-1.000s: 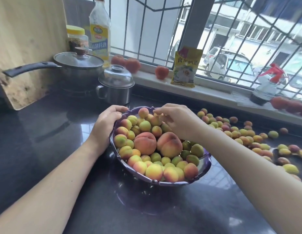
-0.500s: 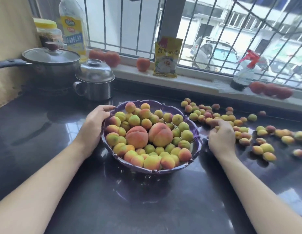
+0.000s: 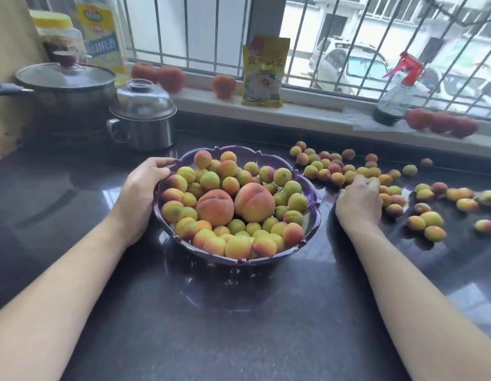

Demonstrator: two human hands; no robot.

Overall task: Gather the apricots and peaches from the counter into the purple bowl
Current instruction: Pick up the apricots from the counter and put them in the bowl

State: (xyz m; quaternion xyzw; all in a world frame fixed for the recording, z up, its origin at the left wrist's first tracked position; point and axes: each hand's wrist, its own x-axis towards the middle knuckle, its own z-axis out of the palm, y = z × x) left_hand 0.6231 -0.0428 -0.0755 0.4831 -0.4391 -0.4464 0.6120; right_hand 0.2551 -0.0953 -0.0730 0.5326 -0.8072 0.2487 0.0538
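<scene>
The purple bowl (image 3: 311, 215), heaped with apricots and two peaches (image 3: 214, 207), is gripped at its left rim by the left hand (image 3: 140, 193). The right hand (image 3: 358, 200) is curled over loose apricots (image 3: 337, 178) near the counter's (image 3: 239, 325) rear edge; whether its fingers are clamped on fruit cannot be determined.

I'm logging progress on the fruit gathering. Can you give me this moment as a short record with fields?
bowl: purple bowl on the dark counter, heaped with apricots and two peaches
left hand: left hand grips the bowl's left rim
right hand: right hand rests curled on the loose apricots right of the bowl; whether it holds any cannot be told
left to gather: many apricots scattered on the counter
windowsill: yellow packet, spray bottle
</scene>
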